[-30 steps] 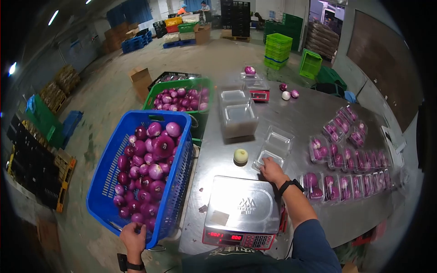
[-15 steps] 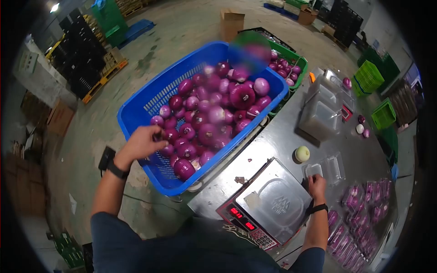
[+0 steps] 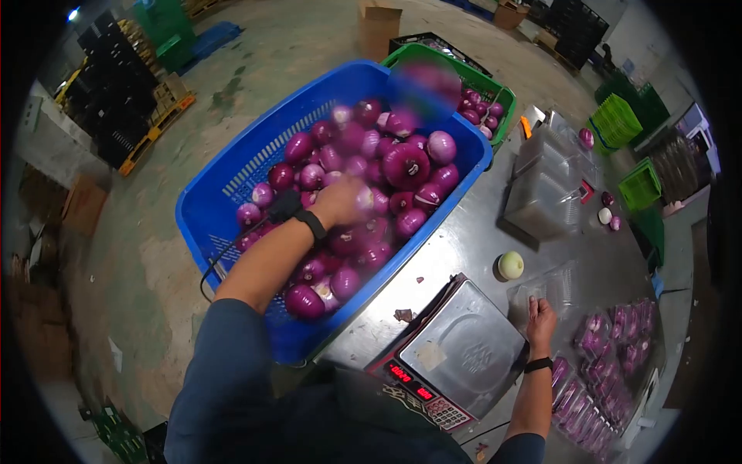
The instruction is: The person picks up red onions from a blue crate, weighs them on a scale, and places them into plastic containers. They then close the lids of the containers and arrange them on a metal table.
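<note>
My left hand (image 3: 338,203) reaches down among the red onions (image 3: 406,164) in a blue plastic basket (image 3: 190,193). Its fingers are hidden by a blurry patch in the view, so I cannot tell whether they grip an onion. To the right, the fingers of my right hand (image 3: 541,321) pinch the edge of a clear plastic container (image 3: 563,284), its lid folded back. The container sits by the far right corner of a digital scale (image 3: 468,348), whose steel plate carries a small paper patch. Just behind stands a pale peeled onion (image 3: 510,265).
Stacked clear containers (image 3: 545,189) stand farther back on the steel table (image 3: 440,247). Packed onions (image 3: 595,379) lie at the right. A green crate (image 3: 506,116) of onions sits behind the basket; dry skin scraps (image 3: 403,315) lie left of the scale.
My left hand has moved right and deeper over the onions. My right hand stays at the container, which has shifted slightly. The scale's red digits have changed.
</note>
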Motion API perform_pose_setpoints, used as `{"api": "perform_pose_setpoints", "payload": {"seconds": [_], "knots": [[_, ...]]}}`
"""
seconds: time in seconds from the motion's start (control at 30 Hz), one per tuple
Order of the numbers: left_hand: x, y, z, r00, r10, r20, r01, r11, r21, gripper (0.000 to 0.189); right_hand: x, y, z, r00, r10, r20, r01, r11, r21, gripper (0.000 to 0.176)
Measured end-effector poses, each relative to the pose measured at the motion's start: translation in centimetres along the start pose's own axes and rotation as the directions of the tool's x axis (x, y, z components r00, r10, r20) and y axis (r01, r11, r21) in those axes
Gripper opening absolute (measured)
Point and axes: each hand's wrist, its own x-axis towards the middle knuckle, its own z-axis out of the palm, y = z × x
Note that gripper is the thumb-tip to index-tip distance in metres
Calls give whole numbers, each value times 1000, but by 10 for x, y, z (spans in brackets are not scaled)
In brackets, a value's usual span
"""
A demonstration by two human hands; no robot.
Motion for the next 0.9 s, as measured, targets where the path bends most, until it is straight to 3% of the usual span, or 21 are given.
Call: {"api": "perform_pose_setpoints", "payload": {"seconds": [0.07,0.13,0.27,0.3,0.4,0.43,0.5,0.6,0.63,0.67,0.73,0.8,0.87,0.9], "knots": [[8,4,13,999,-53,9,53,998,36,81,-7,1,2,984,-112,-142,126,988,94,27],[13,10,15,991,-109,72,103,992,79,87,-11,-16,-18,971,-147,-187,147,989,-13,21],[21,-12,20,999,14,40,-10,995,-97,86,-50,-61,-59,949,-259,-178,215,948,-233,16],[27,-28,26,992,123,-7,-121,964,-238,85,-71,-78,-66,958,-269,-102,228,927,-298,13],[21,-27,-16,974,98,205,52,783,-620,87,-136,-139,-69,919,-371,135,376,926,-14,8],[16,-22,-33,961,151,230,51,723,-689,87,-155,-154,-69,899,-365,244,379,925,-12,9],[1,-9,-61,936,265,232,73,498,-864,86,-181,-167,-64,875,-329,354,341,940,30,29],[-35,22,-99,884,412,221,145,207,-967,80,-186,-221,-81,888,-338,312,341,939,48,47],[-50,38,-112,862,452,231,196,124,-973,78,-187,-218,-74,879,-413,237,398,911,112,68],[-65,51,-120,841,489,234,246,40,-968,77,-186,-228,-73,906,-374,196,341,922,184,75],[-89,76,-120,819,533,212,199,81,-977,71,-179,-264,-68,947,-292,138,232,912,339,90],[-119,109,-115,820,556,132,93,98,-991,64,-172,-302,-62,955,-263,134,134,791,598,112],[-146,133,-119,731,646,221,85,236,-968,61,-172,-338,-59,939,-272,210,9,629,777,122],[-156,143,-108,779,627,18,-160,226,-961,60,-177,-341,-50,957,-247,154,8,551,835,121]]}}
